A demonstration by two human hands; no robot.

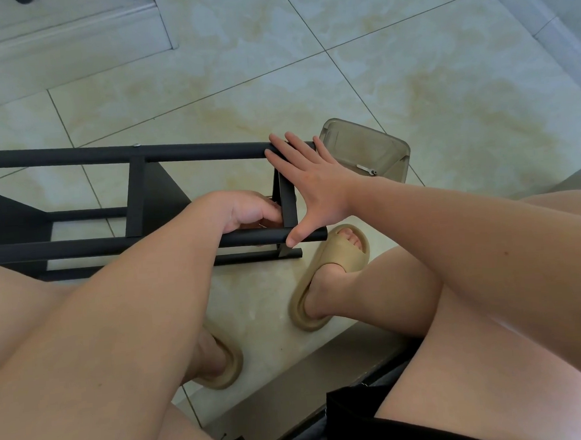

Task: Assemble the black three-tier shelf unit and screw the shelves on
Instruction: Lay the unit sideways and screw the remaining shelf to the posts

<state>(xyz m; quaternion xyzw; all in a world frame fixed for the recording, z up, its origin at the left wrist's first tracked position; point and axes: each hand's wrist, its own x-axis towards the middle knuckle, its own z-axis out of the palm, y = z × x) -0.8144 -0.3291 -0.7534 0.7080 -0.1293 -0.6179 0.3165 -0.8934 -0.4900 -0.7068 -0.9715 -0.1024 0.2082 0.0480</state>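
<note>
**Shelf unit on its side, both hands at the end shelf**

Shelf unit lies on its side on the tile floor, in front of the seated person's knees. Its long tubes run left-right, and its left part goes out of frame.

- Far tube is on top at the back, with a small screw head showing on it.
- Middle shelf stands on edge between the far and near tubes.
- End shelf also stands on edge, close to the tube ends on the right.

Right hand is spread wide and flat across the end of the frame. Its fingers lie on the far tube, its thumb tip presses the near tube, and the palm is over the end shelf's edge. It grips nothing.

Left hand reaches in between the tubes from the near side, with its fingers curled tight against the inner face of the end shelf. The fingertips are hidden behind the shelf edge — can't tell whether they hold anything.

Clear smoky box sits on the floor just past the tube ends, beside the right hand's fingers. A small wrench lies inside it.

Tan slippers are on both feet — one is just beside the near tube end, the other is closer in, partly under the left forearm.
</note>
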